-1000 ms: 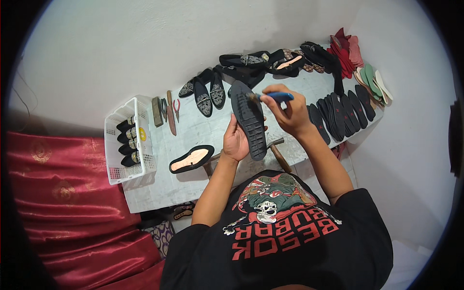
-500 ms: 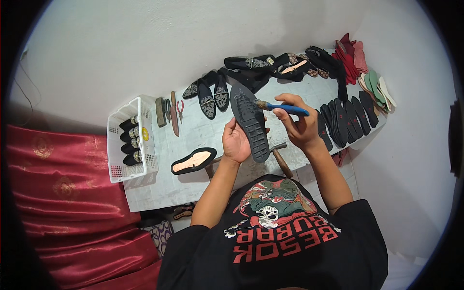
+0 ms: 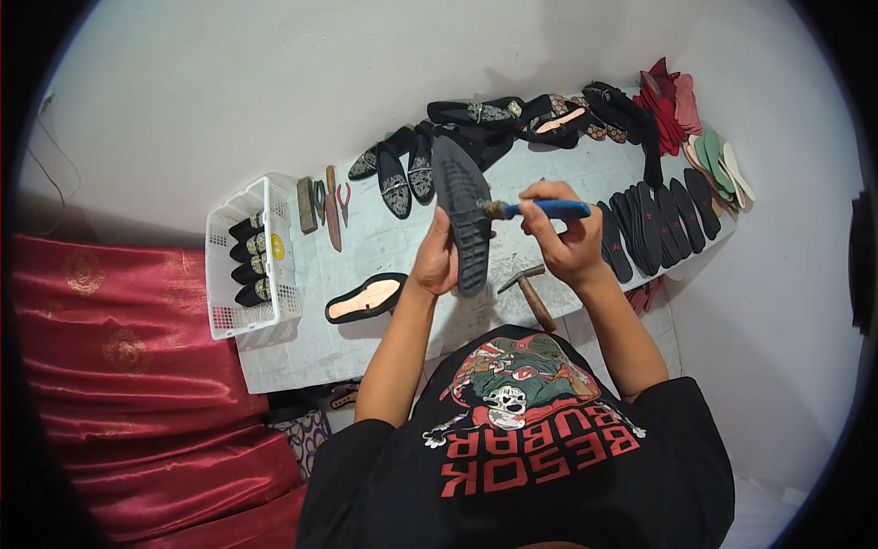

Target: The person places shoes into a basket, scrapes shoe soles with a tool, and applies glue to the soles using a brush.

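Note:
My left hand grips a black shoe sole above the table, thumb along its near-left edge and the other fingers mostly hidden behind. The sole stands tilted, its ribbed, gridded face toward my right. My right hand pinches the blue handle of a brush, whose bristles touch the sole's right edge around the middle. A black shoe upper with a tan insole lies left of my left wrist. Below the brush, a wooden-handled hammer rests near the table's front edge.
At left stand a white basket of black shoes, a sharpening block, a knife and red-handled pliers. Black patterned shoes line the back. Black soles lie right, beyond them green and white insoles and red fabric pieces.
The sole has turned more edge-on and shifted slightly left with my left hand. The brush has moved from the sole's upper face down to its middle right edge.

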`<state>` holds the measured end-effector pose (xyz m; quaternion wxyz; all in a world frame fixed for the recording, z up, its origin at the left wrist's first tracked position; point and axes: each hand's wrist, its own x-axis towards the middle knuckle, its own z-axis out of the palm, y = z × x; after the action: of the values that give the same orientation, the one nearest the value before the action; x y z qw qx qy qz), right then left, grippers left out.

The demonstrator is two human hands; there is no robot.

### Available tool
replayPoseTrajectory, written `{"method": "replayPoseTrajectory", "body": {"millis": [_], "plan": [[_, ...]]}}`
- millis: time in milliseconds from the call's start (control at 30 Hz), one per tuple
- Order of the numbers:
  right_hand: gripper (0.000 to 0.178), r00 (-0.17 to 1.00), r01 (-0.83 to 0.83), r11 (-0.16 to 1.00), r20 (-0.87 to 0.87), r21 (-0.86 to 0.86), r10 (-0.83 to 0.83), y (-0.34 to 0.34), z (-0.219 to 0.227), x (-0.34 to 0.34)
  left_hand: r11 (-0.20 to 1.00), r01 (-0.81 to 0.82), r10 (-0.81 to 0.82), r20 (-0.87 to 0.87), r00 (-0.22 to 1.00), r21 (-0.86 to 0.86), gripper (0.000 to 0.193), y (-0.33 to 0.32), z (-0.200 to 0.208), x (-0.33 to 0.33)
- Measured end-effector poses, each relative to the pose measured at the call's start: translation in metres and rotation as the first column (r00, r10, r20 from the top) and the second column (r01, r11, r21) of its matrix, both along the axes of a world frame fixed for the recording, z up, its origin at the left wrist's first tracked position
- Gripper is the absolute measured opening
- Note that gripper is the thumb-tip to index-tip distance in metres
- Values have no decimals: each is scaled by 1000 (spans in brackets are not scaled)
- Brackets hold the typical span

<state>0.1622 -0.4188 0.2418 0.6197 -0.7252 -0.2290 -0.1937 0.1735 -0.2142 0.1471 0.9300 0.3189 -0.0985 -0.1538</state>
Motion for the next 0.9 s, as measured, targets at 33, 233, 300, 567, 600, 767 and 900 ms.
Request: {"method": "replayPoseTrajectory", "body": {"millis": [33,233,300,567,600,767,900], "plan": [[12,999,13,999,-43,-41,-15,2,4,0,1000,2,-2,-6,1000,19,78,-2,-7,-3],[24,959,70,961,282,-267,9,24,-13,-29,999,34,-33,-103,994,2,83,-6,-8,-2],[22,966,38,971,259,-236,25,25,-17,-35,994,98,-98,2,995,-55,70,2,-8,2],[13,999,40,999,19,-26,-40,30,8,-5,946,6,-78,-210,975,-323,74,-15,-1,-9],[14,999,28,994,39,-102,-24,32,9,-4,946,6,-77,-208,975,-323,74,-17,-1,-8],[24,984,8,950,169,-313,47,33,-18,-47,909,3,-53,-108,993,-417,69,-16,1,7],[24,991,-47,970,107,-237,74,25,-9,-47,877,-93,5,-185,983,-471,66,-14,-1,12]]}}
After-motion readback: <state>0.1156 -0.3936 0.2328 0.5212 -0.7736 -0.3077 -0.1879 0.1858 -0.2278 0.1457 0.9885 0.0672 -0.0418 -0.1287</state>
